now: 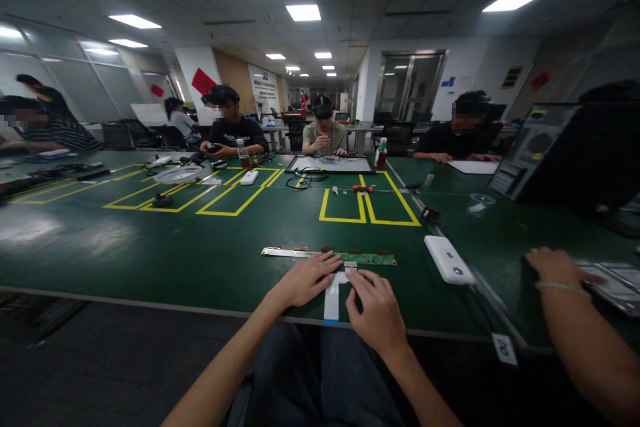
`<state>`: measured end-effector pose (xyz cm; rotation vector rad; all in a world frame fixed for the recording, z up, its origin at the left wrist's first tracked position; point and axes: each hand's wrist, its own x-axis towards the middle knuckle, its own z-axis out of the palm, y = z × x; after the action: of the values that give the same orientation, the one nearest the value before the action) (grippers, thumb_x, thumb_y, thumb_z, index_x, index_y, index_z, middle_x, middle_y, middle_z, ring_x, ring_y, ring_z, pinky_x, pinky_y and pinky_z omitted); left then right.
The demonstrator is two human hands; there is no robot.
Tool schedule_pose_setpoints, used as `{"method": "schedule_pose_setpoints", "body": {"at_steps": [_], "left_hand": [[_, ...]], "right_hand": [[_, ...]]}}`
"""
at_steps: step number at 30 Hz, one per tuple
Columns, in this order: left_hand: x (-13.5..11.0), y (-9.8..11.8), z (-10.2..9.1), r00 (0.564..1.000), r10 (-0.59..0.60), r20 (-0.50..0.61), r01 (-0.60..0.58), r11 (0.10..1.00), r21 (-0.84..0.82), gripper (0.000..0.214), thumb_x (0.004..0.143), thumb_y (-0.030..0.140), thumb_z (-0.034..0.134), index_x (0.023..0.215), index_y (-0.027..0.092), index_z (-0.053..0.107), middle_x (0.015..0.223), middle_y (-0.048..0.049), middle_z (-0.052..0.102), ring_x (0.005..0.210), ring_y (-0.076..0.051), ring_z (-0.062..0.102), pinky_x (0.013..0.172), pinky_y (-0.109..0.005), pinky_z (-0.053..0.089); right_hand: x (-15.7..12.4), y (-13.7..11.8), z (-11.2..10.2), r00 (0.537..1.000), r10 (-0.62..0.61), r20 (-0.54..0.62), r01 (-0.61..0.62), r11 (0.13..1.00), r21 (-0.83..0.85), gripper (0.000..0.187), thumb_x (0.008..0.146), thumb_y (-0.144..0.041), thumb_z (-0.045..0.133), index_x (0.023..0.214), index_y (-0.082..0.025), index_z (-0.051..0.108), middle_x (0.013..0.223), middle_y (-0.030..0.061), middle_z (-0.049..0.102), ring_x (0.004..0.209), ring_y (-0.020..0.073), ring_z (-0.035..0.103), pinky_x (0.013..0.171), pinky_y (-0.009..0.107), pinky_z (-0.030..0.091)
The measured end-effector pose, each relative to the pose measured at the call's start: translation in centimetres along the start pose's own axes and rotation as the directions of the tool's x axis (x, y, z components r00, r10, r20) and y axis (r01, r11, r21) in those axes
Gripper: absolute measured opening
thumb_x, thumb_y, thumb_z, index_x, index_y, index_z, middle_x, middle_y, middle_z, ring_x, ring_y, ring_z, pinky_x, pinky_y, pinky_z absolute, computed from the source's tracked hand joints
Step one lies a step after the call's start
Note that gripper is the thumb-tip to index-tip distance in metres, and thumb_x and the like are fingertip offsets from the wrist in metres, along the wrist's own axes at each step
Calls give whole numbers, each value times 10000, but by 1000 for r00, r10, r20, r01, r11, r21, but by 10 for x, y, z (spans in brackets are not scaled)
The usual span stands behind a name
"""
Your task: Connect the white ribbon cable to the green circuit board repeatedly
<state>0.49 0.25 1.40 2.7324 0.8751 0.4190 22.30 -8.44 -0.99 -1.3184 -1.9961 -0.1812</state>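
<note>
A long, narrow green circuit board (370, 259) lies on the table before me. A white flat ribbon cable (331, 300) with a blue end runs from the board's lower edge towards the table's front edge, bending near the top. My left hand (309, 278) lies palm down with fingers stretched out, its fingertips at the board and beside the cable. With bent fingers, my right hand (375, 310) grips the upper part of the cable close to the connector. The exact contact beneath its fingertips is hidden.
Right of my hands lies a white power strip (449, 260) with a cord. Another person's hand (555, 263) rests by a metal-framed device (613, 285). Beyond are a red screwdriver (363, 189), a black cable (307, 177), yellow tape outlines and a computer tower (530, 147). Several people sit across.
</note>
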Motion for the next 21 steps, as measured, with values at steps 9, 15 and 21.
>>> {"method": "schedule_pose_setpoints", "body": {"at_steps": [9, 15, 21], "left_hand": [[-2, 5, -6, 999, 18, -35, -19, 999, -35, 496, 1111, 460, 295, 1549, 330, 490, 1678, 1, 352, 1597, -221, 216, 1305, -483, 209], [3, 8, -6, 999, 44, -12, -45, 998, -37, 489, 1101, 476, 333, 1543, 346, 499, 1690, -23, 323, 1583, -253, 263, 1292, -498, 229], [7, 16, 3, 999, 36, 23, -36, 999, 12, 513, 1073, 533, 393, 1554, 374, 477, 1694, -16, 310, 1590, -325, 218, 1280, -568, 212]], "right_hand": [[-3, -1, -5, 999, -19, -51, 24, 993, 112, 368, 940, -110, 501, 1210, -211, 730, 1118, 87, 754, 1097, 254, 636, 975, 426, 507], [-5, 2, -2, 993, -55, -107, 69, 989, 128, 363, 934, -99, 498, 1204, -200, 718, 1153, 83, 751, 1097, 241, 654, 979, 411, 506], [-7, 3, 0, 987, -62, -148, 81, 989, 121, 339, 931, -89, 487, 1158, -185, 720, 1141, 87, 759, 1045, 238, 668, 943, 405, 502]]}}
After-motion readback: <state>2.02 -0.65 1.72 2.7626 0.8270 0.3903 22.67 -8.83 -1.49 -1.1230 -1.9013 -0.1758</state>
